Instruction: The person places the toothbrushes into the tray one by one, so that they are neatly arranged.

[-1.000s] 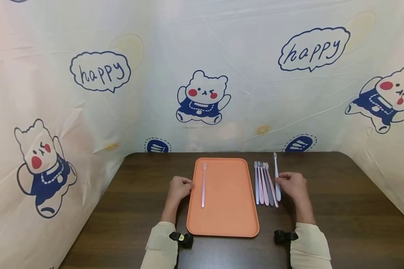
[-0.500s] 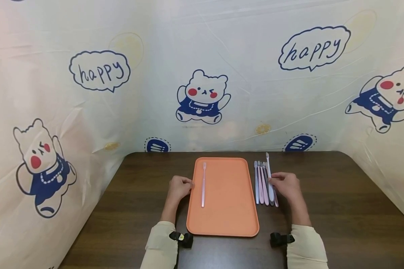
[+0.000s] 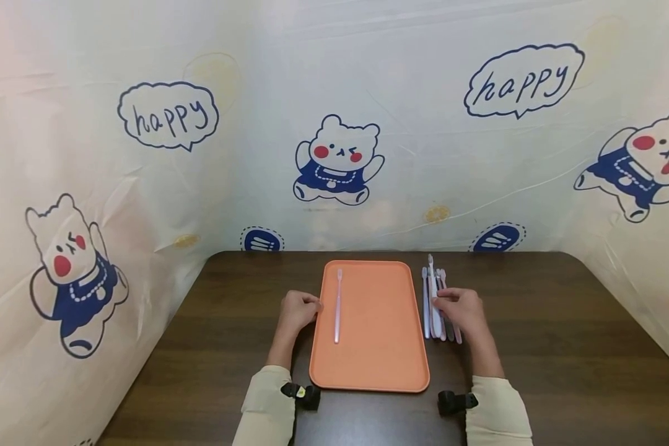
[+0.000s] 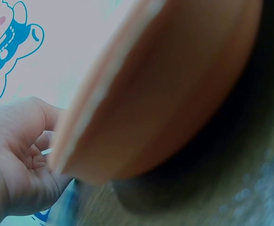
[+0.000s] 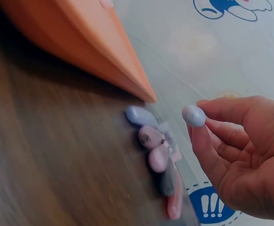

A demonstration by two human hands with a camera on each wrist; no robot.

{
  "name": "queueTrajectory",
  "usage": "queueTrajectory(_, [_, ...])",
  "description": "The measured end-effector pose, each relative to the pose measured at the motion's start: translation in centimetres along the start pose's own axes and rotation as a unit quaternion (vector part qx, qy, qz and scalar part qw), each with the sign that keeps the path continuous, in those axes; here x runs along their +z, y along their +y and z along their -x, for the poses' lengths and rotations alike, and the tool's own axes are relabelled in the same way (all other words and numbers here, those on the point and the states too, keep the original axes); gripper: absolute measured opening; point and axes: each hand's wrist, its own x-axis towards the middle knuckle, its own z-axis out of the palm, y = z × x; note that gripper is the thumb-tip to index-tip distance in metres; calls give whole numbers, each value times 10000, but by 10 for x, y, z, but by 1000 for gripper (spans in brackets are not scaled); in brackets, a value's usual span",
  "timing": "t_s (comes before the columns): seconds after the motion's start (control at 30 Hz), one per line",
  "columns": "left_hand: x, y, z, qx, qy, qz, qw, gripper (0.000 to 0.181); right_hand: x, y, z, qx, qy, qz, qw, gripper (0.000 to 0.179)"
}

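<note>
My right hand [image 3: 465,310] pinches a pale blue-white toothbrush [image 5: 193,116] between thumb and fingers. It is raised over the row beside the tray, head pointing away from me. Below it on the table lie several toothbrushes: a blue one [image 5: 140,115], pink ones [image 5: 159,158], and a dark grey one [image 5: 166,182]. The held brush partly hides them in the head view. An orange tray [image 3: 379,334] has a single pale pink-white toothbrush [image 3: 337,310] along its left side. My left hand [image 3: 298,310] grips the tray's left rim, its fingers partly hidden in the left wrist view.
The dark wooden table [image 3: 563,347] ends at the back against a printed curtain [image 3: 245,148] that also rises on both sides. A black wrist camera [image 3: 454,402] sits at the right sleeve, another camera [image 3: 308,397] at the left.
My right hand has moved left with the pinched toothbrush, from the right end of the row to above its left part, nearer the tray. The left hand and tray have stayed in place.
</note>
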Motion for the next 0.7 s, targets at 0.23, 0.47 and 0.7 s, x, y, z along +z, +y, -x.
queueTrajectory(0.23, [1,-2,-3,-25,2,-40,10000,14,12,-6,0,-10,-78,-135,9999,36])
queueTrajectory(0.47, [0,-3,-3,-34,27,-67,10000,14,32,-15,3,-175,-123,-429,9988,33])
queueTrajectory(0.7, [0,-2,-1,10,-11,-27,10000,14,48,-23,3,-370,-142,-439,9982,32])
